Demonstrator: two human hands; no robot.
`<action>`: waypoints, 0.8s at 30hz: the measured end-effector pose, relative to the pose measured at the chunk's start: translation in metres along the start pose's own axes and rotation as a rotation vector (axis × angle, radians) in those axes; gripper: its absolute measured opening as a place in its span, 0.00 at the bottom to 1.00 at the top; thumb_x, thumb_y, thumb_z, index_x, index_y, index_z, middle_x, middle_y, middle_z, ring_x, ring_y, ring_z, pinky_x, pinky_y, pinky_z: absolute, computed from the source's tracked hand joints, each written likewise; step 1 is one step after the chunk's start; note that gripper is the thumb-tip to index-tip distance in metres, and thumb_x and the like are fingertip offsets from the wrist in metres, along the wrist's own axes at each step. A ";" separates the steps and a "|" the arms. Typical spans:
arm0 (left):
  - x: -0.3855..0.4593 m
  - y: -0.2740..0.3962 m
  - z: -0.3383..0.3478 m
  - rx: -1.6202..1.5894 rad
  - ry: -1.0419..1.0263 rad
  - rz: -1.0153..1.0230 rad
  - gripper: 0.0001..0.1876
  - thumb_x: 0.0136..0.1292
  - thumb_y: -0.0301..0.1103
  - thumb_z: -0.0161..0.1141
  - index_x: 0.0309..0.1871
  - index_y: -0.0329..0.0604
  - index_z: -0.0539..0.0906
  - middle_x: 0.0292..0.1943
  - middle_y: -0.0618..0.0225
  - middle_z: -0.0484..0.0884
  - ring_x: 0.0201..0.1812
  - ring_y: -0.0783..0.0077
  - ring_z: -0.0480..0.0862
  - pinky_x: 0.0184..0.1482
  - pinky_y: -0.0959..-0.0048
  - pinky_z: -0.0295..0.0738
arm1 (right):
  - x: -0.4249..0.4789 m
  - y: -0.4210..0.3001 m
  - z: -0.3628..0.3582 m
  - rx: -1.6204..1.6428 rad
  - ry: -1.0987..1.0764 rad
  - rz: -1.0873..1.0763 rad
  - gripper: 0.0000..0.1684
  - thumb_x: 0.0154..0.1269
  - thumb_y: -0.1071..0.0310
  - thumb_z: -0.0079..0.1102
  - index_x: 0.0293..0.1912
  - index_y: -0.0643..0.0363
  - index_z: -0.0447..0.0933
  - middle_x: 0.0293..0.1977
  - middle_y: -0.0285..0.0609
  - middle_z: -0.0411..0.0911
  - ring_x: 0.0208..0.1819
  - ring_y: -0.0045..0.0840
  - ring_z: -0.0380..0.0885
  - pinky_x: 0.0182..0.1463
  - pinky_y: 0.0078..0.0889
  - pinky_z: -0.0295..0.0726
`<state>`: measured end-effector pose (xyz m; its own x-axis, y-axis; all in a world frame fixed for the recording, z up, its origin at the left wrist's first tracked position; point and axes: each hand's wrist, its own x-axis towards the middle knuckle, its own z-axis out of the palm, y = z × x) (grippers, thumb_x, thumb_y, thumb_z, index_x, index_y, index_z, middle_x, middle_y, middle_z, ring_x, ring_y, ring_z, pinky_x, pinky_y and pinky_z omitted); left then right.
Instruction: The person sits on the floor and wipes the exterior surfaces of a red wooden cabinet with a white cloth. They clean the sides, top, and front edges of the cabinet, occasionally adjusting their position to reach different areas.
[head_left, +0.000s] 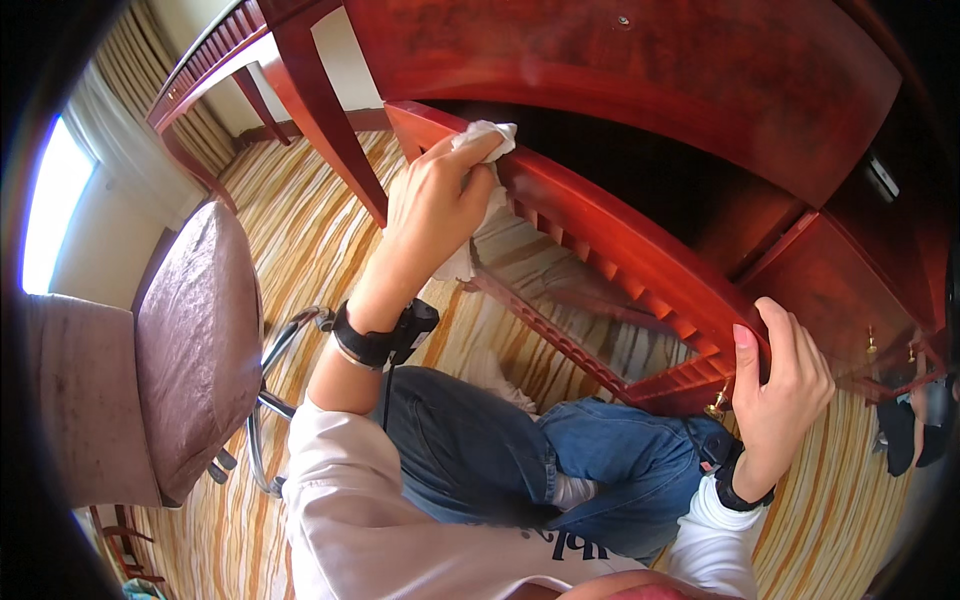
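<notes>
A reddish-brown wooden cabinet door (622, 225) with a glass pane (570, 292) stands swung out from the cabinet (630, 67). My left hand (439, 199) pinches a crumpled white cloth or tissue (487, 139) against the door's top edge, towards its far left end. Part of the white material hangs down beside the frame. At the door's near right corner, my right hand (784, 375) grips the frame, thumb on one face and fingers over the edge. A brass knob (718, 405) sticks out just left of that hand.
A mauve padded chair (199, 360) with chrome legs stands on striped carpet (232, 540) at left. Behind it are a wooden table leg (330, 127) and curtains (135, 150). Another cabinet door (847, 292) lies right. My jeans-clad legs (465, 442) are close below the open door.
</notes>
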<state>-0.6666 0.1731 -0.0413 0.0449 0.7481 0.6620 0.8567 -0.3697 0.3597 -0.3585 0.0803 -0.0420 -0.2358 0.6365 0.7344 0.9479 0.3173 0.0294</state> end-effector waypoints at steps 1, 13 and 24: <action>0.001 0.003 -0.004 0.018 0.009 0.013 0.15 0.59 0.28 0.55 0.49 0.39 0.83 0.43 0.48 0.81 0.44 0.51 0.83 0.45 0.63 0.77 | 0.000 0.000 0.000 -0.009 -0.002 -0.003 0.15 0.65 0.57 0.58 0.44 0.56 0.76 0.29 0.41 0.75 0.31 0.36 0.78 0.32 0.36 0.74; -0.001 -0.006 -0.002 -0.072 -0.097 0.123 0.15 0.59 0.28 0.53 0.49 0.43 0.81 0.26 0.51 0.82 0.30 0.49 0.83 0.33 0.58 0.78 | -0.002 0.000 0.001 -0.040 -0.002 -0.004 0.15 0.66 0.56 0.56 0.45 0.56 0.76 0.31 0.41 0.76 0.32 0.37 0.78 0.33 0.37 0.74; 0.000 0.002 -0.007 0.053 -0.019 0.058 0.14 0.57 0.26 0.53 0.45 0.40 0.84 0.25 0.47 0.80 0.30 0.48 0.82 0.35 0.59 0.76 | -0.004 0.001 0.002 -0.043 -0.008 0.003 0.15 0.66 0.56 0.57 0.45 0.57 0.77 0.32 0.43 0.78 0.34 0.39 0.79 0.36 0.37 0.76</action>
<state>-0.6683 0.1682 -0.0356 0.1043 0.7370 0.6678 0.8784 -0.3832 0.2857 -0.3567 0.0793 -0.0460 -0.2346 0.6429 0.7291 0.9569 0.2850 0.0566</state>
